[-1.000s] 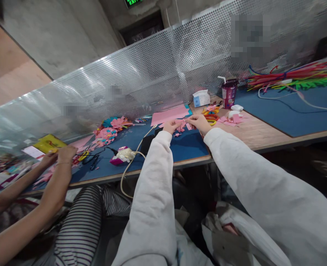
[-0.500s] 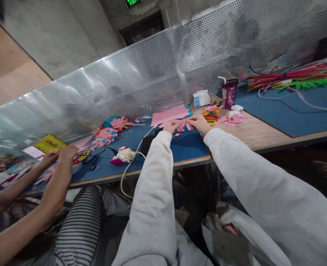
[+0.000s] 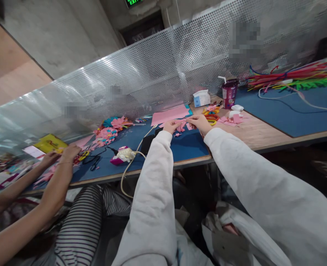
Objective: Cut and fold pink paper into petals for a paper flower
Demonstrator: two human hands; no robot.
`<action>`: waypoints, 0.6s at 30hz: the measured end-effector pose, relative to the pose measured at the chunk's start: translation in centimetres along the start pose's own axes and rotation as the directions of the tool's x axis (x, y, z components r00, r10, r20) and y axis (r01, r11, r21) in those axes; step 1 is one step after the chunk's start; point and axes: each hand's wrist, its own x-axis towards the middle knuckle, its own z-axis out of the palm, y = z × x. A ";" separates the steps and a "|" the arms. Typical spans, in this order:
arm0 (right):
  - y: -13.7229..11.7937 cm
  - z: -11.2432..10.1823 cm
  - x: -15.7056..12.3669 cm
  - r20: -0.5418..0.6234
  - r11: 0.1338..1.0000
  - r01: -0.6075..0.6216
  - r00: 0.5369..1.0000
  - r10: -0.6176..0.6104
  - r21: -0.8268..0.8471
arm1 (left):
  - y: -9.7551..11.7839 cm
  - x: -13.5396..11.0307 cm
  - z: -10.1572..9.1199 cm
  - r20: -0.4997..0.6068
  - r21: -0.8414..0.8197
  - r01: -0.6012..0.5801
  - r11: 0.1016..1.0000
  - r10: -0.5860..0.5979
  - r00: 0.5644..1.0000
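Note:
Between my two hands is a small piece of pink paper (image 3: 182, 123), pinched over the blue mat (image 3: 191, 145). My left hand (image 3: 172, 126) has its fingers closed on the paper's left side. Close beside it, the fingertips of my right hand (image 3: 198, 122) are pinched at the right end; a tiny pale spot shows there, too small to name. Below the hands lies a small pink paper flower (image 3: 177, 135) among pink scraps. Yellow-and-red-handled scissors (image 3: 212, 121) rest by my right hand, partly covered by it.
Behind my hands lie pink paper sheets (image 3: 169, 115). A tissue pack (image 3: 201, 98) and a purple cup with a straw (image 3: 230, 93) stand near the perforated metal divider (image 3: 152, 77). At left, a co-worker's hands (image 3: 66, 153) work near paper flowers (image 3: 106, 136). A cable (image 3: 124, 176) hangs over the edge.
My hands stay almost in place, with the right fingertips shifted slightly to the right. The co-worker's hands have moved a little to the right.

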 end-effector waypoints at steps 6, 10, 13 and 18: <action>-0.2 0.0 0.0 0.003 1.000 -0.006 1.000 0.006 0.001 | -0.4 0.2 0.0 0.013 -0.043 -0.008 0.999 0.008 1.000; 0.0 0.0 0.1 -0.004 1.000 0.004 1.000 -0.004 0.005 | -0.5 0.2 -0.1 0.007 -0.021 -0.005 1.000 0.005 1.000; 0.1 0.0 0.0 -0.002 0.999 -0.001 1.000 0.001 0.037 | -1.0 0.5 -0.2 -0.020 -0.018 0.006 1.000 -0.007 1.000; -0.3 0.0 -0.2 0.017 0.997 -0.049 0.999 0.047 0.065 | -1.6 0.8 -0.2 -0.027 -0.058 0.024 0.998 -0.025 0.999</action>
